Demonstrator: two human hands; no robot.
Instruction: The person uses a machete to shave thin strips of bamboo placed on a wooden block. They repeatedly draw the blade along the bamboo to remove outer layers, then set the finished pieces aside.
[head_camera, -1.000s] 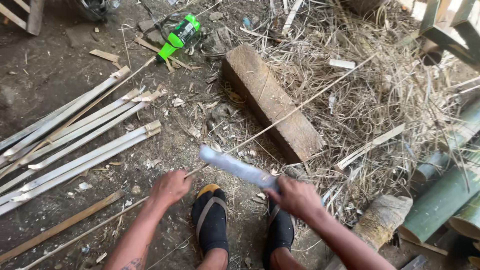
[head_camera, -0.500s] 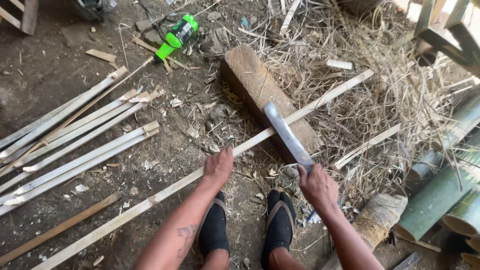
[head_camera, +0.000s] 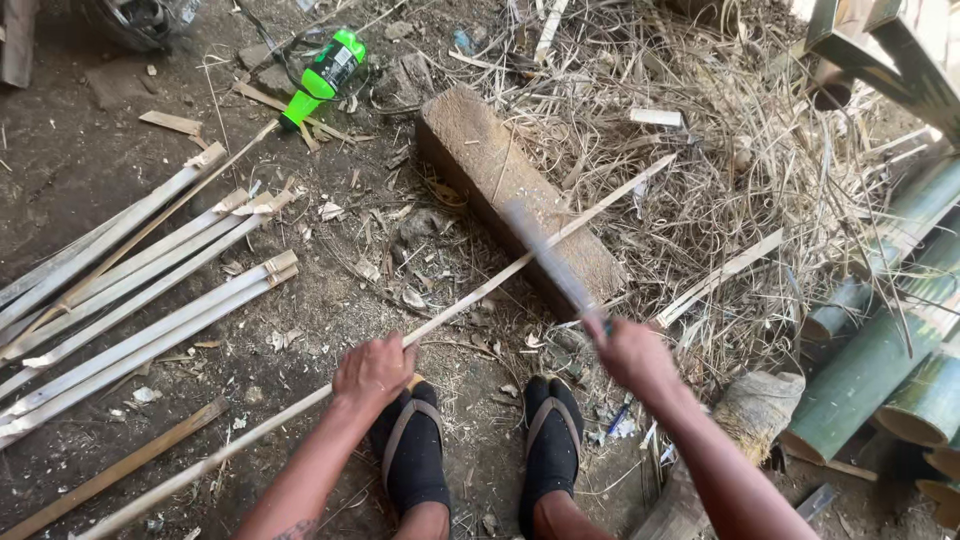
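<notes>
Head view, sole entry. Landmark for all places: the wooden block (head_camera: 520, 200) lying aslant on the dirt.

Item one: my left hand (head_camera: 374, 368), near side of the block and off its left end, fingers curled shut around a long thin bamboo strip (head_camera: 470, 302). The strip runs from the lower left corner of the ground, through my fist, up across the block's top face and out past its far right side into the straw.

Item two: my right hand (head_camera: 630, 355), just beyond the block's near right corner, closed on the handle of a long knife (head_camera: 548, 262). The blade is blurred (edge and tip cannot be made out); it slants up from my fist over the block, crossing the strip there. Whether it touches the strip I cannot tell.

Item three: my two feet in dark sandals (head_camera: 480, 445), nearer to me than the block, between my forearms.

Item four: a bundle of split bamboo slats (head_camera: 140, 285), well to the left of the block, laid roughly parallel.

Item five: a green plastic bottle (head_camera: 325, 75), beyond the block's far left end.

Item six: dry straw and shavings (head_camera: 740, 170), heaped right of the block; green bamboo poles (head_camera: 880, 330) further right again.
</notes>
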